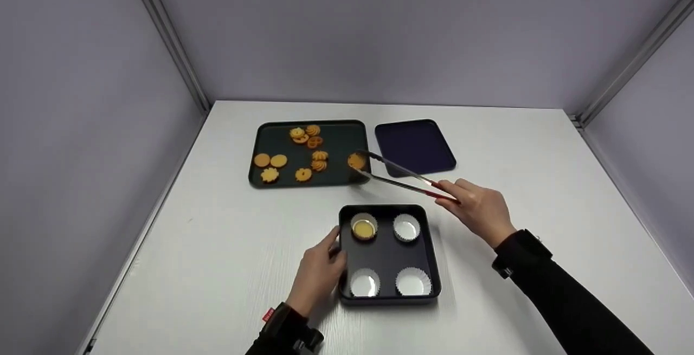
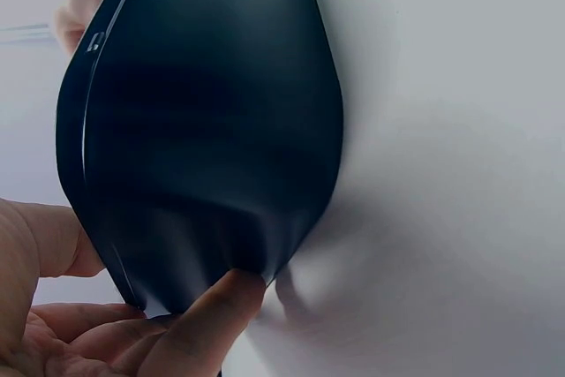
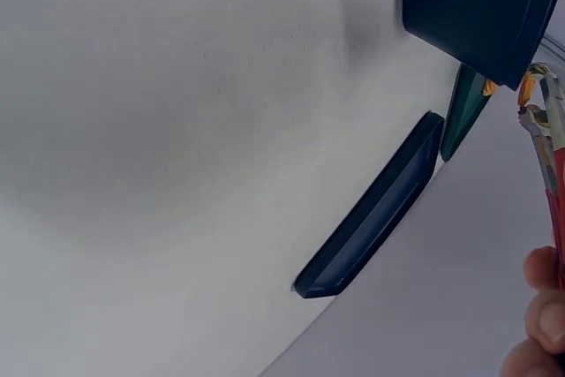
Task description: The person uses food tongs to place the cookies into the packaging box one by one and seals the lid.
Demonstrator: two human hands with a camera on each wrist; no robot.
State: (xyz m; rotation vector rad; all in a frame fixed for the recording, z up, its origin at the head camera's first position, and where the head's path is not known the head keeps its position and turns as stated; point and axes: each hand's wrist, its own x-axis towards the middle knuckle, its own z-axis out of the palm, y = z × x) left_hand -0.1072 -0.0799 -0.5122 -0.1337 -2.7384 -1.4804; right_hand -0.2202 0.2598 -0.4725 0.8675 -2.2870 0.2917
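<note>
My left hand [image 1: 317,273] holds the left wall of a deep dark baking pan [image 1: 385,257], its thumb at the rim; the left wrist view shows fingers against the pan's outer wall [image 2: 212,130]. White paper baking cups, one of them a cup [image 1: 406,227] at the back right, stand in the pan's corners. A yellow round piece [image 1: 364,229] lies in the back left cup. My right hand [image 1: 477,208] grips red-handled metal tongs [image 1: 404,169]. The tong tips reach over the dark green tray [image 1: 282,184], one on either side of a round cookie [image 1: 356,161] at its right end.
Several cookies lie on the green tray, among them a flower-shaped one [image 1: 269,175] and a pretzel-like one [image 1: 314,142]. A flat dark blue tray [image 1: 417,146] lies to its right, under the reach of the tongs. Grey partition walls [image 1: 347,35] enclose the white table [image 1: 217,268].
</note>
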